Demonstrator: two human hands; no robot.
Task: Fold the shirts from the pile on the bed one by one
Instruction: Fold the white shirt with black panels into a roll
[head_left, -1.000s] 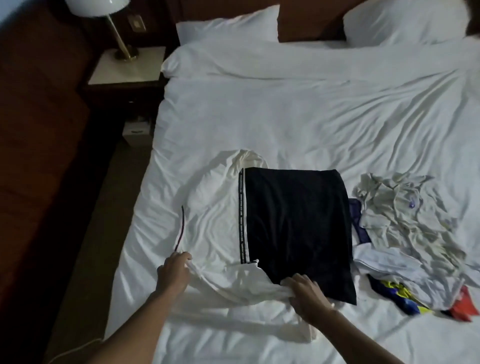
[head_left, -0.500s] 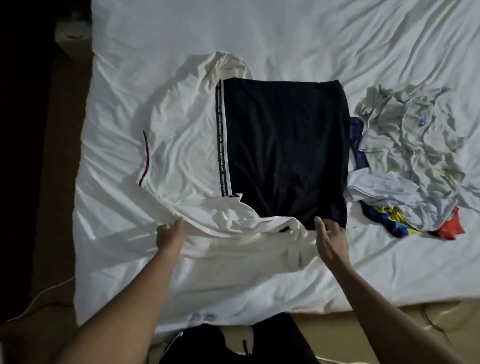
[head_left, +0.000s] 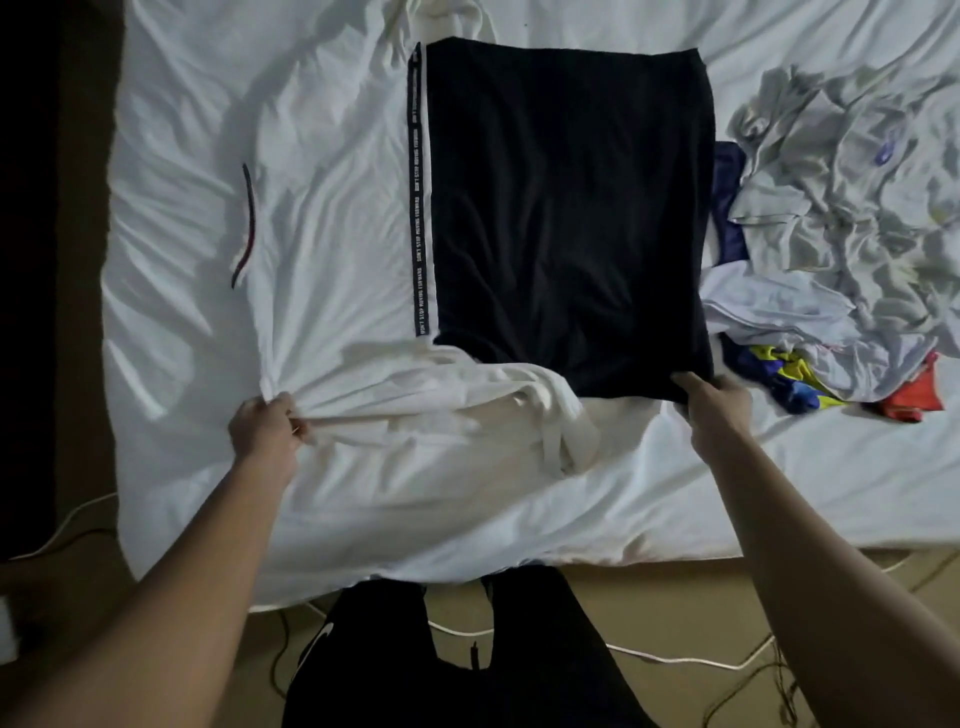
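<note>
**Both hands closed on the hem**

Your hands, loose on the cloth half a second earlier, had taken hold. Your left hand (head_left: 267, 426) pinched the lower-left hem of the white shirt (head_left: 332, 208), with creases fanning from the pinch. Your right hand (head_left: 714, 410), well apart from it, gripped the lower-right corner of the black cloth (head_left: 566, 208). The garment lay spread mid-frame on the bed (head_left: 182, 493), just beside the pile (head_left: 841, 234) at right. Whether black and white were one shirt, I couldn't tell. It looked light, soft and limp, likely to bunch between grips, so corners and hem, kept taut, were the places to hold.
</note>
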